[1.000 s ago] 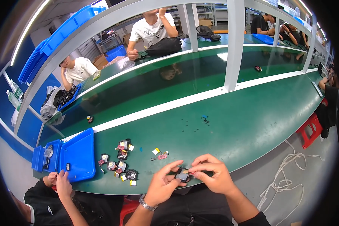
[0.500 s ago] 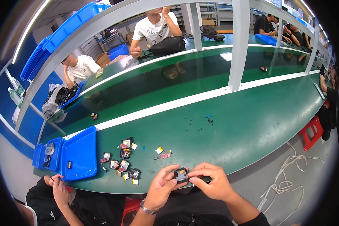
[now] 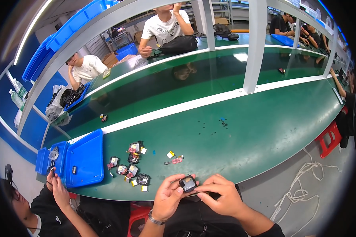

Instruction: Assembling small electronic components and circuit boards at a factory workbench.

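My left hand (image 3: 167, 200) holds a small black electronic device casing (image 3: 188, 183) over the table's near edge, thumb in front and fingers behind. A grey panel shows inside the casing's dark frame. My right hand (image 3: 225, 197) is closed at the casing's lower right side, thumb and forefinger nearly together; whatever lies between them is too small to make out. Beyond my hands lie a red circuit board (image 3: 177, 160), a yellow-and-white battery (image 3: 170, 155) and a small dark piece (image 3: 167, 163). Several opened black device casings (image 3: 143, 179) with loose batteries and boards cluster to the left.
A blue tray (image 3: 85, 173) holding one small part stands left on the green table (image 3: 261, 126). Small dark bits (image 3: 224, 123) are scattered farther back. A grey post (image 3: 255, 47) rises behind. A co-worker's hand (image 3: 59, 193) is near the tray; other people sit across.
My right fingertips have shifted down along the casing's side, and the casing has tilted slightly. The co-worker at left has raised their hands toward the small blue bins. The view has shifted slightly.
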Demonstrator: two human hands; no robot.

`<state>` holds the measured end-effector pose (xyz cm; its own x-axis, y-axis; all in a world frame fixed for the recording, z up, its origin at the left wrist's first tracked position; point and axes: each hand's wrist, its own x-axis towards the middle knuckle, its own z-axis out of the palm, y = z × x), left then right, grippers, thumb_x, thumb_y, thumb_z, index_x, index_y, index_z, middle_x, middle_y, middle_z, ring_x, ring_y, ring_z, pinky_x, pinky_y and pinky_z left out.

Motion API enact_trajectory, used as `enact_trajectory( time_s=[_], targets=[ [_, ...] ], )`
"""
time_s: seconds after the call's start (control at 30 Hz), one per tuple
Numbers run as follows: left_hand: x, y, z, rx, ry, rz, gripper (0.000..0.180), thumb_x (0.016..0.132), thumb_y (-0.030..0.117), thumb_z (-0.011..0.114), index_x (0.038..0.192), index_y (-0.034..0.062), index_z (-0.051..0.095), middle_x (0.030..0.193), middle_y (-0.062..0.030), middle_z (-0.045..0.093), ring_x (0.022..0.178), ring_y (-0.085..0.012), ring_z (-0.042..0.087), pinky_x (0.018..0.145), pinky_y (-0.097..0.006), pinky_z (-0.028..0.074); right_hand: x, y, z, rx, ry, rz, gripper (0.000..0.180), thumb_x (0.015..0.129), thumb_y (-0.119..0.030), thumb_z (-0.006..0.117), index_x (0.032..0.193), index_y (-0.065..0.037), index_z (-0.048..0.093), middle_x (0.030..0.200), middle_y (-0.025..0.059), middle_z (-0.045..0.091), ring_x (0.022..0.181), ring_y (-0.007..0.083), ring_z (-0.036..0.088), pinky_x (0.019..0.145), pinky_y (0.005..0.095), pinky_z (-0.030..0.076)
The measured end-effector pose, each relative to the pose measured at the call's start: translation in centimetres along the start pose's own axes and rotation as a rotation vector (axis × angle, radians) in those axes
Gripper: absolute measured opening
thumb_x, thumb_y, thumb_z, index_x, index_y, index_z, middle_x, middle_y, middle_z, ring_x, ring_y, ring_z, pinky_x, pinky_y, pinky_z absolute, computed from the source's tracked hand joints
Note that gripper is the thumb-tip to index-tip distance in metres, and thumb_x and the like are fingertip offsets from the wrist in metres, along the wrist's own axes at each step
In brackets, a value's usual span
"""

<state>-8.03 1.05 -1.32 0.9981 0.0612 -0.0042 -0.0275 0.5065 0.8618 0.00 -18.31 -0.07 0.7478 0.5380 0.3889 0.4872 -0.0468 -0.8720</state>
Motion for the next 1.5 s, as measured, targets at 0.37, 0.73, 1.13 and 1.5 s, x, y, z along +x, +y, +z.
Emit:
enact_trajectory(
  time_s=[0.37, 0.73, 1.13, 1.5],
  targets=[
    [0.5, 1.0, -0.9, 0.088, 0.063, -0.028, 0.034, 0.106, 0.023, 0.059, 0.127, -0.0041, 0.062, 0.115, -0.0166, 0.069, 0.091, -0.0174, 0.066, 0.075, -0.029, 0.054, 1.2, -0.9, -1.0, -0.078, -0.078, -0.184, 0.017, 0.081, -0.004, 0.079, 0.097, -0.009, 0.079, 0.087, 0.0026, 0.065, 0.079, 0.0194, 0.06, 0.064, 0.0312, 0.049],
    [0.3, 0.6, 0.6, 0.176, -0.025, -0.014, 0.043, 0.106, 0.02, 0.06, 0.139, -0.0071, 0.058, 0.122, -0.012, 0.066, 0.098, -0.0169, 0.066, 0.09, -0.032, 0.058, 0.6, 0.8, 0.2, 0.039, -0.018, 0.034, 0.019, 0.081, -0.001, 0.078, 0.1, -0.006, 0.08, 0.087, 0.0047, 0.067, 0.084, 0.0186, 0.063, 0.071, 0.0307, 0.051],
    [-0.2, -1.6, -0.3, -0.031, 0.174, 0.047, 0.041, 0.103, 0.015, 0.065, 0.135, -0.0102, 0.058, 0.127, -0.0221, 0.067, 0.105, -0.0277, 0.072, 0.088, -0.041, 0.064, 0.6, -1.3, 0.3, -0.08, -0.03, 0.018, 0.024, 0.08, -0.003, 0.08, 0.103, -0.011, 0.081, 0.086, 0.0037, 0.068, 0.081, 0.0186, 0.063, 0.072, 0.0312, 0.052],
    [0.2, -0.5, 0.6, 0.291, 0.319, 0.068, 0.029, 0.101, 0.011, 0.067, 0.122, -0.0086, 0.068, 0.111, -0.0153, 0.073, 0.097, -0.0192, 0.072, 0.081, -0.031, 0.061, 0.6, -1.3, 0.9, -0.168, 0.084, -0.044, 0.022, 0.08, -0.004, 0.079, 0.101, -0.009, 0.08, 0.083, 0.0028, 0.065, 0.078, 0.0194, 0.06, 0.069, 0.0324, 0.05]
  ],
)
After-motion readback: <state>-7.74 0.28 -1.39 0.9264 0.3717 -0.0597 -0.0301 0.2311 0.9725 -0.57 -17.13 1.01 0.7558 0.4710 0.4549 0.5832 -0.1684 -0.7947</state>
